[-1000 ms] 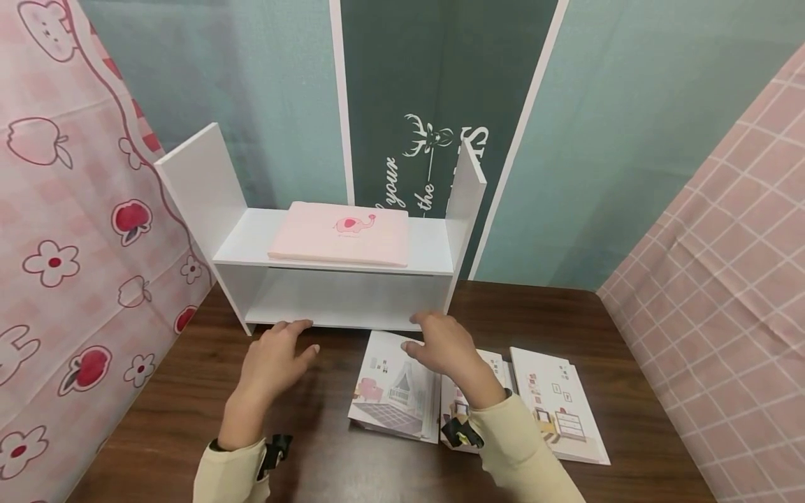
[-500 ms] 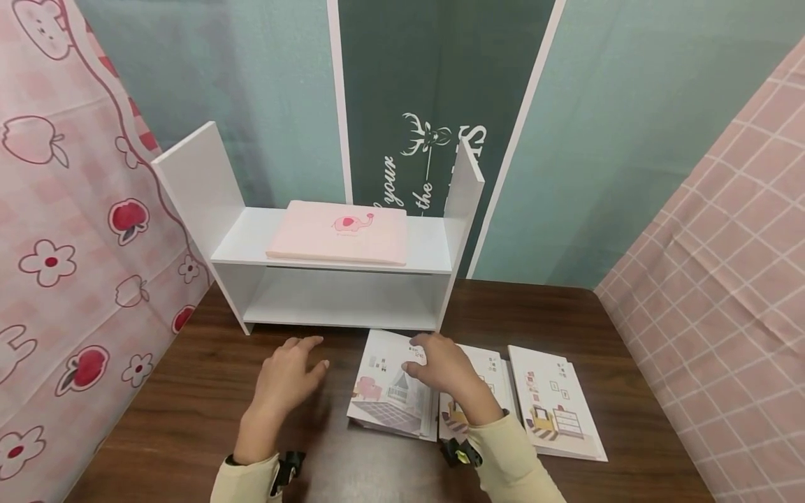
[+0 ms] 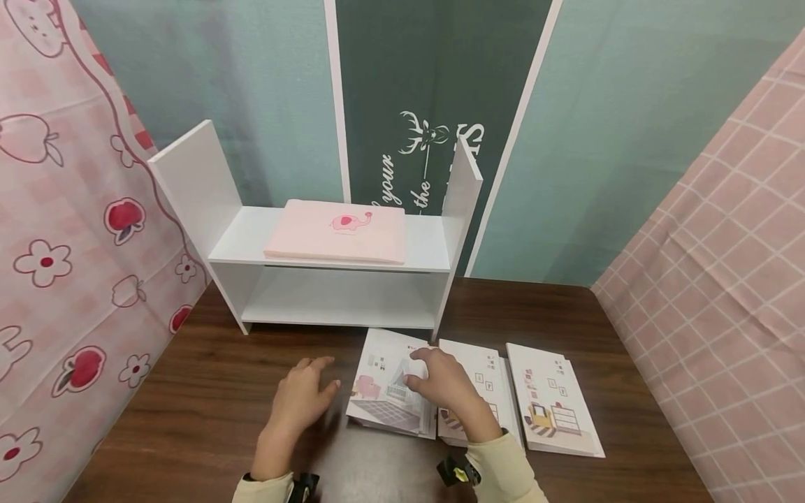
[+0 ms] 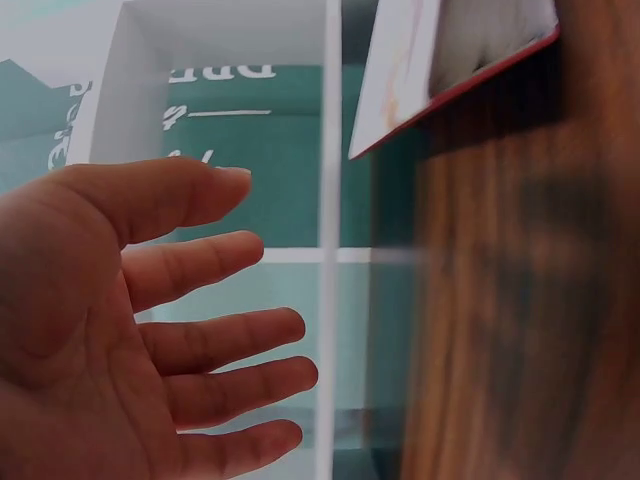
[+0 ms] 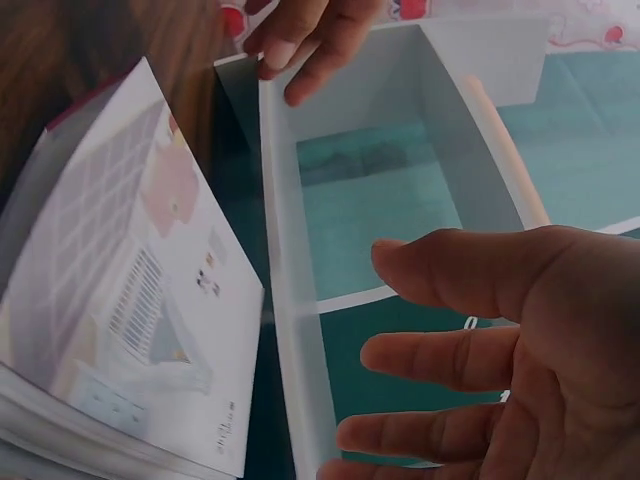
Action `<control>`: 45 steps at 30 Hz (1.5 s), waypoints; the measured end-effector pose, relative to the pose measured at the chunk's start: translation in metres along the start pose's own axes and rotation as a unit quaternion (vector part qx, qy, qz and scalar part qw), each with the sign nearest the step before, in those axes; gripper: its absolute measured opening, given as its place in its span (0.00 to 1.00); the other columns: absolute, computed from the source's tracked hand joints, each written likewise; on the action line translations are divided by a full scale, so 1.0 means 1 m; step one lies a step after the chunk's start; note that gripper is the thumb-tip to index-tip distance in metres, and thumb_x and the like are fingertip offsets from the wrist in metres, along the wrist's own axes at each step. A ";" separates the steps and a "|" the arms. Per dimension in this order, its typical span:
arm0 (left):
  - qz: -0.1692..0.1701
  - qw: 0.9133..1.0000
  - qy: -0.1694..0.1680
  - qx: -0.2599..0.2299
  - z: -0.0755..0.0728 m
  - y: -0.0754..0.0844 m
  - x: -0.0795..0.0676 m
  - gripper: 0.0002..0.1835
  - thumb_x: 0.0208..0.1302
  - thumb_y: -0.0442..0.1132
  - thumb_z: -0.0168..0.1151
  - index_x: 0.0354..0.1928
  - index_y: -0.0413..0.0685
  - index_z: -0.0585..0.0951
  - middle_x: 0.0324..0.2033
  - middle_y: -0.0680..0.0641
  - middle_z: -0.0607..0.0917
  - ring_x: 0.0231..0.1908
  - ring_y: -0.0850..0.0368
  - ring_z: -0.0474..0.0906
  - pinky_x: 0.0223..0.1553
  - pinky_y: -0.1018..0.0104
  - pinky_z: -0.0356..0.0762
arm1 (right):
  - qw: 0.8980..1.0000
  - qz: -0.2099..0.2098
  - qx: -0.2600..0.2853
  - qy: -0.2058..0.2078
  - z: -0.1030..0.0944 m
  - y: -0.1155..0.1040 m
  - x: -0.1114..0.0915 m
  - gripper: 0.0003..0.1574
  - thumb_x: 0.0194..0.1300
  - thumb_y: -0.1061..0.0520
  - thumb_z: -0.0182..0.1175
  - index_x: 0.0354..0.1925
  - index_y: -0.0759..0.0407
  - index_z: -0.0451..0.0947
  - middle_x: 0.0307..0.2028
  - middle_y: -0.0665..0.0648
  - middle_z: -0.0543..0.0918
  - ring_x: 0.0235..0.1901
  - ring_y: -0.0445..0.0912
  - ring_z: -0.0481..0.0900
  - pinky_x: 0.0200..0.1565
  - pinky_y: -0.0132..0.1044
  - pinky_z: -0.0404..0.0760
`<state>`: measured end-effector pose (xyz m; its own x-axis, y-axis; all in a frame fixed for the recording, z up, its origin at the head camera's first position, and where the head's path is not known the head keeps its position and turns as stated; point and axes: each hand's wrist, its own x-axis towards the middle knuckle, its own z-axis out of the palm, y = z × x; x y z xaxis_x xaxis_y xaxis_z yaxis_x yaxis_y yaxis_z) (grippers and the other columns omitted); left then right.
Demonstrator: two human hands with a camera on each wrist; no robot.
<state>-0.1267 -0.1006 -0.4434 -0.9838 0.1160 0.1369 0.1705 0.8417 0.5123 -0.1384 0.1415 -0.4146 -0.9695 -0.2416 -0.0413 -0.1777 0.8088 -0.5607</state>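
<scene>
My left hand [image 3: 300, 399] hovers over the wooden table in front of the shelf, fingers spread and holding nothing. It is just left of a white illustrated book [image 3: 386, 381] that lies flat on the table. Above the right part of that book hovers my right hand [image 3: 445, 381], thumb and fingers apart. In the right wrist view its fingers [image 5: 440, 360] look extended, with no object in them, and the book [image 5: 175, 260] is apart from them. A second book [image 3: 487, 370] lies partly behind the right hand and wrist. Farther right is a third book [image 3: 553, 402].
A white two-level shelf [image 3: 339, 297] stands behind the hands with tall side panels. A flat pink item with an elephant print [image 3: 339, 234] lies on its upper board. Fabric curtains [image 3: 711, 265] hang around the wooden table [image 3: 189, 419].
Both hands have drawn back from the shelf toward the table's front. The left hand has also shifted right, closer to the left book. The books and shelf have stayed put.
</scene>
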 end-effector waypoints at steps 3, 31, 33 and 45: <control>-0.003 1.000 -0.011 -0.018 0.008 0.001 -0.003 0.21 0.53 0.40 0.66 0.50 0.41 0.79 0.45 0.33 0.78 0.42 0.35 0.77 0.38 0.42 0.75 | 1.000 0.004 0.018 0.005 0.006 0.001 -0.003 0.25 0.56 0.54 0.65 0.50 0.65 0.77 0.49 0.65 0.78 0.52 0.61 0.73 0.51 0.57 0.70; -0.118 0.957 -0.044 -0.261 0.061 0.008 -0.006 0.26 0.49 0.37 0.65 0.51 0.32 0.75 0.35 0.44 0.83 0.34 0.53 0.77 0.38 0.59 0.74 | 0.990 0.073 0.120 0.025 0.032 0.020 -0.018 0.27 0.56 0.54 0.63 0.49 0.71 0.74 0.45 0.69 0.79 0.42 0.58 0.79 0.41 0.51 0.78; -0.126 0.956 -0.042 -0.263 0.063 0.009 -0.005 0.25 0.49 0.37 0.65 0.50 0.32 0.75 0.33 0.45 0.83 0.34 0.54 0.76 0.36 0.60 0.73 | 0.990 0.077 0.113 0.024 0.033 0.021 -0.018 0.28 0.56 0.54 0.63 0.49 0.72 0.74 0.44 0.69 0.79 0.41 0.57 0.80 0.41 0.50 0.78; -0.155 0.932 -0.019 -0.327 0.067 0.000 -0.007 0.19 0.47 0.26 0.60 0.44 0.24 0.75 0.25 0.45 0.78 0.24 0.58 0.72 0.24 0.66 0.74 | 0.988 0.130 0.088 0.014 0.043 0.012 -0.018 0.34 0.53 0.56 0.63 0.51 0.78 0.70 0.45 0.75 0.77 0.47 0.66 0.75 0.47 0.57 0.73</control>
<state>-0.1239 -0.0656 -0.5010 -0.9905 -0.0503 -0.1283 -0.1377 0.3389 0.9307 -0.1159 0.1328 -0.4563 -0.9832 -0.0212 -0.1813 0.1076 0.7351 -0.6693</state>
